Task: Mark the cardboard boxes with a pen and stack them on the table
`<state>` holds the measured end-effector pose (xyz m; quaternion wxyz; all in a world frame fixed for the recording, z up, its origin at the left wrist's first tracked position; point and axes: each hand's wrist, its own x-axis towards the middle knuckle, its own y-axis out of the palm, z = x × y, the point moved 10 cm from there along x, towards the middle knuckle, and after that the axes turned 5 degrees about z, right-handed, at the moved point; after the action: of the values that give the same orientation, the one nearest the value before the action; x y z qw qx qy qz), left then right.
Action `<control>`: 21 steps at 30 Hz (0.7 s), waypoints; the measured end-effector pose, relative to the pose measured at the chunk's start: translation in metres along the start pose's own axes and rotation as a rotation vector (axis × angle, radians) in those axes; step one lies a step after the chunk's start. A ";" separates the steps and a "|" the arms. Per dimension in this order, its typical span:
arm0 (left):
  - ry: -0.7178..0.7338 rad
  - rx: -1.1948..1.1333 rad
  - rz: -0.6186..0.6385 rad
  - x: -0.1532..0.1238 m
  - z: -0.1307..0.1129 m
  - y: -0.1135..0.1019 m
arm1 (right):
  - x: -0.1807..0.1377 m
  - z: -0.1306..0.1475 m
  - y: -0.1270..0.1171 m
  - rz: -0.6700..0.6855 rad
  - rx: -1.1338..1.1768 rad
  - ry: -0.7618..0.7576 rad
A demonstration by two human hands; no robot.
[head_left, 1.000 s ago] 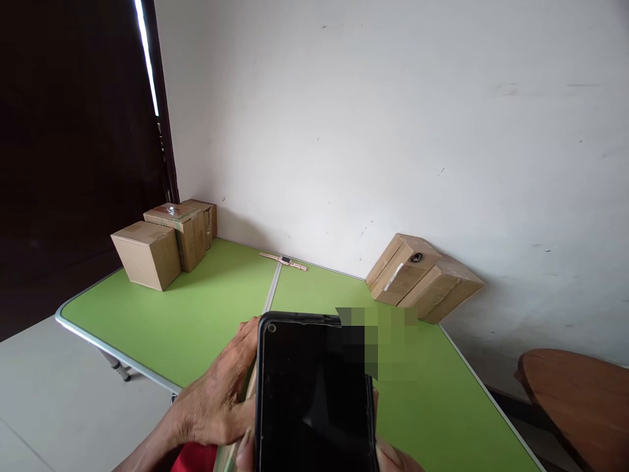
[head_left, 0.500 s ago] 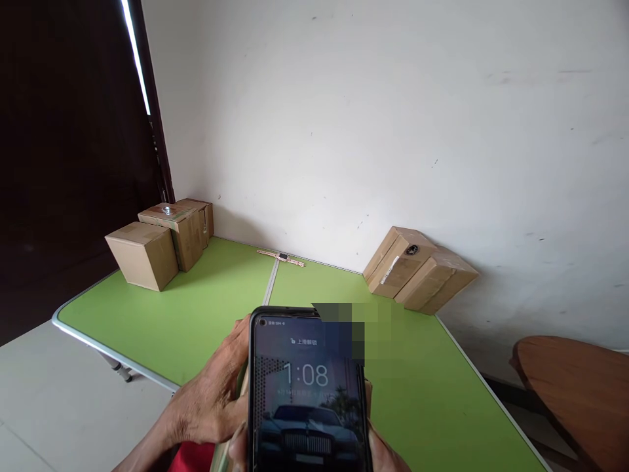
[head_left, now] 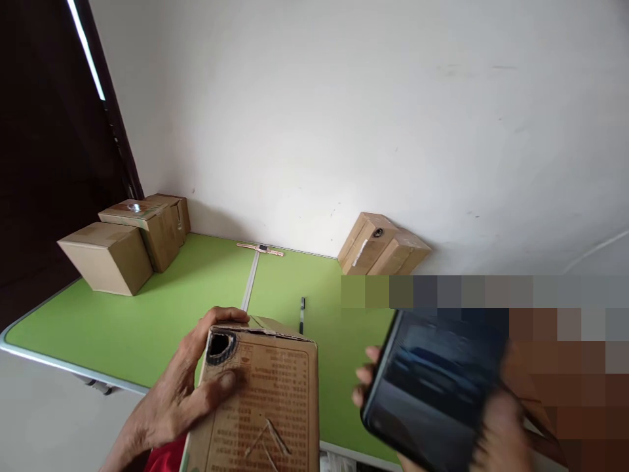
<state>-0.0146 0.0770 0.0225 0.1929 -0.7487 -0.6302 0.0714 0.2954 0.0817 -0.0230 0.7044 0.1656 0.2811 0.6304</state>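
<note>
At the green-topped table [head_left: 181,318], left hand [head_left: 184,387] grips printed cardboard box [head_left: 280,393]; right hand [head_left: 501,426] grips smartphone [head_left: 437,387], well apart. Apparent step: separate handling; next move likely needs firm grips.

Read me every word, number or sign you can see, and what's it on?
No words or numbers can be read.
Held box: rows of print, too small and blurred; arrow-like lines, no word.
Phone: screen too blurred.
Box by the wall, right: white label and round dark mark, too small.

R hand [head_left: 498,423]/phone [head_left: 437,387] blurry, held box [head_left: 275,393] btm cut
</note>
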 end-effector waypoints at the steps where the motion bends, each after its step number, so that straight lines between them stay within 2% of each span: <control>1: -0.017 -0.004 -0.008 -0.001 0.002 -0.001 | 0.012 -0.001 -0.012 -0.066 0.008 -0.027; 4: -0.052 0.003 -0.029 -0.004 0.007 -0.005 | 0.051 -0.034 -0.048 -0.142 -0.116 0.031; 6: -0.056 0.008 -0.037 -0.006 0.007 -0.007 | 0.075 -0.063 -0.073 -0.132 -0.324 0.095; 10: -0.100 0.010 -0.057 -0.008 0.011 -0.010 | 0.102 -0.094 -0.113 -0.187 -0.575 0.089; 16: -0.114 0.029 -0.061 -0.008 0.009 -0.010 | 0.116 -0.085 -0.130 -0.270 -0.938 0.037; 21: -0.131 0.013 -0.042 -0.009 0.010 -0.008 | 0.112 -0.073 -0.127 -0.345 -1.319 0.039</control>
<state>-0.0275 0.0712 0.0152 0.1576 -0.7278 -0.6565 0.1204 0.3575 0.1638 -0.1759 0.7434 -0.3569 -0.1270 0.5512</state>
